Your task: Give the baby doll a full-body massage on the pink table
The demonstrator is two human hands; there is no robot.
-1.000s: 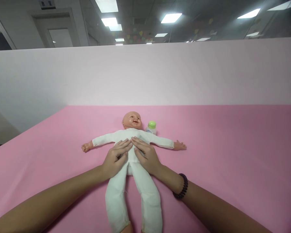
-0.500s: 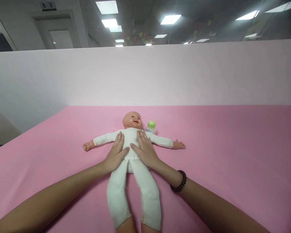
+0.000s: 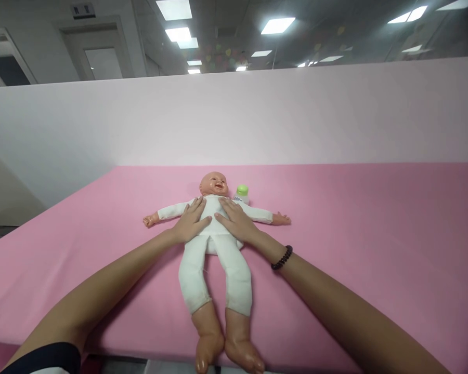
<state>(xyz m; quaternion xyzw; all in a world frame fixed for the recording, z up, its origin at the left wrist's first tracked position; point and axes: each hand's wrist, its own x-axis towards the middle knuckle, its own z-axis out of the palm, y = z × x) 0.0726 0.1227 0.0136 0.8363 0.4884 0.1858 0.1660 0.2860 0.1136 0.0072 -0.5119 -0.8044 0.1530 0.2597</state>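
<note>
A baby doll (image 3: 217,270) in a white cloth body lies on its back, head away from me, arms spread and bare feet near the front edge. My left hand (image 3: 191,221) lies flat on the left side of its torso, fingers extended. On the right side of the chest rests my right hand (image 3: 238,219), palm down with fingers stretched and thumb pointing inward. A black coiled band (image 3: 282,258) circles my right wrist. Just right of the doll's head stands a small clear bottle with a green cap (image 3: 242,191).
The doll lies on a pink padded surface (image 3: 354,218), whose front edge shows below. Behind it rises a white partition (image 3: 276,114). Beyond are a door (image 3: 103,62) and lit ceiling panels.
The view has shifted back, so the doll looks smaller and its feet and the front edge now show. Both hands remain on the torso.
</note>
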